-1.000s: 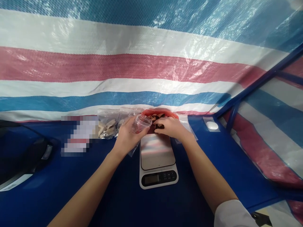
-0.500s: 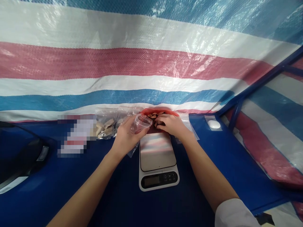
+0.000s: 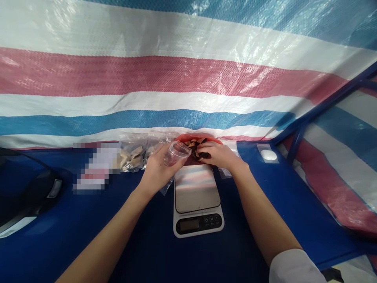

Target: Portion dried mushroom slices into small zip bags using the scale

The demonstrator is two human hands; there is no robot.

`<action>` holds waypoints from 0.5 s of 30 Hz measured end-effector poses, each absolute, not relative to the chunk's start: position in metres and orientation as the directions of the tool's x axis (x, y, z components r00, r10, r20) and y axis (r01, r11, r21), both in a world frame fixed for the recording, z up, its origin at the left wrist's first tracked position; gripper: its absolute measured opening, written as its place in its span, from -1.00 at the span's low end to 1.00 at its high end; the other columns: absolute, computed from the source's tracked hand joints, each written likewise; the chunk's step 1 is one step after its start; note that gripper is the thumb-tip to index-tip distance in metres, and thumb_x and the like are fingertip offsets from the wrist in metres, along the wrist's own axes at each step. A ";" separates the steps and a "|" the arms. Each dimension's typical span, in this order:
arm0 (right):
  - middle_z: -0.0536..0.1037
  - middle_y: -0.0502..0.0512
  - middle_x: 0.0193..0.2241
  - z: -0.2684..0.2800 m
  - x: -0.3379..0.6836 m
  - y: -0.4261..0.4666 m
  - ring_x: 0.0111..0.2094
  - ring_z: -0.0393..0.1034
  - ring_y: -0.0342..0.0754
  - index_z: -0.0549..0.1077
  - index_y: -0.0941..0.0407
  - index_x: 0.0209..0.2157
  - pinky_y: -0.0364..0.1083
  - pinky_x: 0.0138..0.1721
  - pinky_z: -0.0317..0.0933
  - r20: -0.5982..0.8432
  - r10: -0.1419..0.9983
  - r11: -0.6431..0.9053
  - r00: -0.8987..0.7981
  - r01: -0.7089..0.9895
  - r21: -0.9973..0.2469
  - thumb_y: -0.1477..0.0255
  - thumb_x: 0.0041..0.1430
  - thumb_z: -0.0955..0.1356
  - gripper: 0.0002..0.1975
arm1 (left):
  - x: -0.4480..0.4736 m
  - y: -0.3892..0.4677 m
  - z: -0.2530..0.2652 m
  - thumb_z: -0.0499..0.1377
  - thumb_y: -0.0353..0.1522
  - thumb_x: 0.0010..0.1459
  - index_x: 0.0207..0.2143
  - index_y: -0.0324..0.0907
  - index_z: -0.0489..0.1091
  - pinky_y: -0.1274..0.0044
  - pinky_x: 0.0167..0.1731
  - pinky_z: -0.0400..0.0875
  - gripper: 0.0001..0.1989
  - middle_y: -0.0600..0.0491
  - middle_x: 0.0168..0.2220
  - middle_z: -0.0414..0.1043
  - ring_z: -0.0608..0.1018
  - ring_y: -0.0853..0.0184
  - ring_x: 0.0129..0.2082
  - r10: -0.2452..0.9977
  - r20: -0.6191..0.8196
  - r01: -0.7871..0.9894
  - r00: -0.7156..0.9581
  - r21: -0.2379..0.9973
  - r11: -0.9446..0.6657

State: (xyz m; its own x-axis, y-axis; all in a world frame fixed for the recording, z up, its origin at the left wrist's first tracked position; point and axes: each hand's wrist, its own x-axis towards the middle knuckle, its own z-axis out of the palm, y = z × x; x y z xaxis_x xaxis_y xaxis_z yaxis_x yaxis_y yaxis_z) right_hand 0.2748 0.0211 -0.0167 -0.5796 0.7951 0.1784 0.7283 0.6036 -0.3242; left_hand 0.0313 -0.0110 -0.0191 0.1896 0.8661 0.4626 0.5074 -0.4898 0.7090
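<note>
My left hand [image 3: 160, 167] is closed around a small clear plastic cup [image 3: 177, 153], tilted with its mouth toward the right. No contents can be made out in the cup. My right hand [image 3: 219, 154] reaches into a red tray or bag [image 3: 184, 137] at the back of the table, its fingers curled on dark brown dried pieces [image 3: 194, 147]. How many pieces lie between the fingertips is hidden. Just in front of both hands is a white kitchen scale [image 3: 198, 190] with a bare steel plate and a dark display.
Clear bags of pale dried pieces [image 3: 132, 159] stand left of my left hand, beside a blurred-out paper [image 3: 96, 169]. A white oval object [image 3: 268, 155] lies on a small bag at right. A black bag [image 3: 26, 196] sits far left. Striped sheeting [image 3: 147, 74] hangs behind the blue table.
My right hand has shifted slightly right among the brown pieces, its thumb a little further from the fingers. The left hand still keeps the cup near the tray. The view has moved slightly.
</note>
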 end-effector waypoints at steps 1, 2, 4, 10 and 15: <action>0.66 -0.01 -0.06 -0.017 0.275 0.021 0.06 0.48 0.03 0.67 -0.06 -0.21 -0.04 0.02 0.36 0.183 0.784 0.618 -0.593 0.720 -0.315 0.47 0.23 0.40 -0.80 | 0.031 -0.011 -0.019 0.32 -0.16 0.14 0.01 -0.13 0.48 0.26 -0.01 0.51 -0.58 -0.04 -0.10 0.60 0.62 0.10 -0.09 0.868 0.459 0.512 0.190 0.708 -0.487; 0.66 -0.01 -0.07 -0.018 0.274 0.021 0.05 0.49 0.02 0.67 -0.05 -0.23 -0.05 0.01 0.36 0.188 0.779 0.625 -0.598 0.717 -0.309 0.47 0.24 0.39 -0.80 | 0.032 -0.012 -0.018 0.32 -0.16 0.14 0.01 -0.13 0.48 0.26 -0.01 0.51 -0.58 -0.04 -0.12 0.60 0.62 0.09 -0.10 0.869 0.457 0.516 0.189 0.707 -0.484; 0.68 0.01 -0.10 -0.019 0.273 0.021 0.00 0.51 0.02 0.68 -0.03 -0.25 -0.05 -0.02 0.36 0.197 0.789 0.613 -0.581 0.729 -0.305 0.46 0.27 0.37 -0.80 | 0.032 -0.013 -0.018 0.32 -0.17 0.14 0.00 -0.14 0.49 0.27 -0.02 0.52 -0.59 -0.03 -0.13 0.60 0.63 0.10 -0.11 0.870 0.456 0.520 0.187 0.705 -0.482; 0.70 0.05 -0.18 -0.022 0.272 0.021 -0.17 0.55 0.01 0.68 -0.01 -0.21 -0.05 -0.10 0.34 0.188 0.853 0.521 -0.486 0.785 -0.335 0.35 0.30 0.38 -0.82 | 0.033 -0.014 -0.016 0.32 -0.17 0.14 0.01 -0.10 0.49 0.27 0.01 0.52 -0.60 -0.01 -0.09 0.61 0.63 0.11 -0.09 0.878 0.441 0.501 0.186 0.726 -0.471; 0.70 0.04 -0.24 -0.023 0.270 0.021 -0.20 0.55 -0.01 0.69 -0.04 -0.23 -0.08 -0.13 0.35 0.197 0.899 0.438 -0.392 0.777 -0.452 0.25 0.26 0.42 -0.82 | 0.033 -0.013 -0.018 0.32 -0.15 0.14 0.00 -0.12 0.49 0.25 0.03 0.51 -0.59 -0.02 -0.09 0.61 0.63 0.11 -0.09 0.878 0.440 0.487 0.189 0.734 -0.473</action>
State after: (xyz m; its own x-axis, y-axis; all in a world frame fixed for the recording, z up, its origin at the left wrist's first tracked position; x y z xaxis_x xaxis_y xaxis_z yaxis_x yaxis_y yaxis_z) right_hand 0.2704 0.0207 -0.0230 -0.3922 0.8985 0.1970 0.7771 0.4382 -0.4518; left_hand 0.0330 -0.0135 -0.0175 0.1888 0.8777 0.4404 0.4870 -0.4731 0.7341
